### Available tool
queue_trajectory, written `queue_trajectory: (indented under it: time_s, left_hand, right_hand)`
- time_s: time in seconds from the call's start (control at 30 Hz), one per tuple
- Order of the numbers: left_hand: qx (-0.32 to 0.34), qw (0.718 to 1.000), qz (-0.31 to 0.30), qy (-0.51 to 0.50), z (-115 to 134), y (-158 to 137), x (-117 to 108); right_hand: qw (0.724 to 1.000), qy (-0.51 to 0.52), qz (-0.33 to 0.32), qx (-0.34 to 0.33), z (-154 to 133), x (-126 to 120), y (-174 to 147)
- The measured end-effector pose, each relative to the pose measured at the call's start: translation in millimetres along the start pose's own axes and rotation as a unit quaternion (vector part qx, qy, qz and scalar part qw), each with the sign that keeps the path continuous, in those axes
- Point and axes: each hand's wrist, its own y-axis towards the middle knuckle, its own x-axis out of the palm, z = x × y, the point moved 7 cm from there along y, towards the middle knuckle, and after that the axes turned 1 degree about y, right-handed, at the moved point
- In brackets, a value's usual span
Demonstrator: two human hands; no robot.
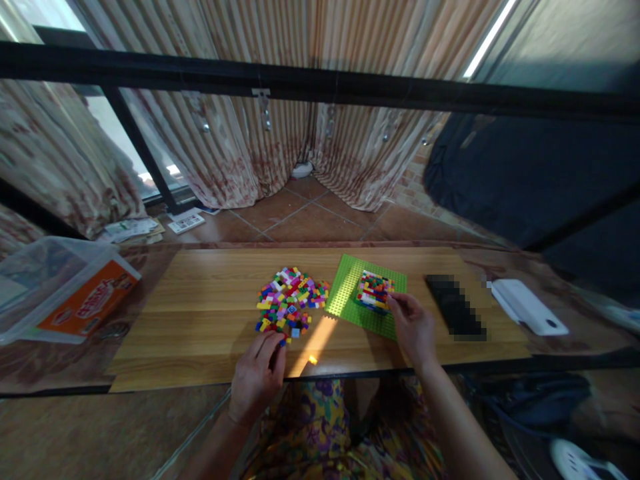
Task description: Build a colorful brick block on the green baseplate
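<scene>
My left hand [257,373] is at the near edge of a loose pile of coloured toy bricks [290,297], its fingers closed around a small blue brick [283,343]. To the right lies a green studded baseplate [343,287], turned at an angle on the table. A block of many-coloured bricks [374,290] is built up on it. My right hand [413,327] reaches over the baseplate with thumb and finger pinched together at the right side of that block. What sits between those fingertips is too small to name.
A single yellow brick [313,360] lies near the front edge of the wooden table [200,300]. At the right are a dark, blurred-out phone-like object [455,307] and a white case-like object [529,307]. A clear plastic bin [55,287] with an orange label stands at the left.
</scene>
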Motion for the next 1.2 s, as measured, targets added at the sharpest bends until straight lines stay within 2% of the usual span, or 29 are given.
queue_trajectory:
  time_s: [0.37,0.77,1.0,1.2]
  left_hand:
    - [-0.003,1.0,-0.003,-0.004,-0.6,-0.9,0.7]
    - [-0.001,1.0,0.001,-0.001,0.1,0.1,-0.5]
    - [0.005,1.0,0.006,0.003,-0.1,-0.8,0.3]
    - [0.003,1.0,0.003,0.0,-0.4,-0.9,0.7]
  right_hand:
    - [0.999,-0.017,-0.034,-0.003,3.1,-2.3,6.3]
    - [0.999,-0.015,-0.038,0.005,8.1,-5.6,7.0]
    - [0.997,0.072,-0.024,0.026,6.5,-5.7,6.2]
    - [0.993,0.104,0.002,0.06,10.3,-8.8,4.3]
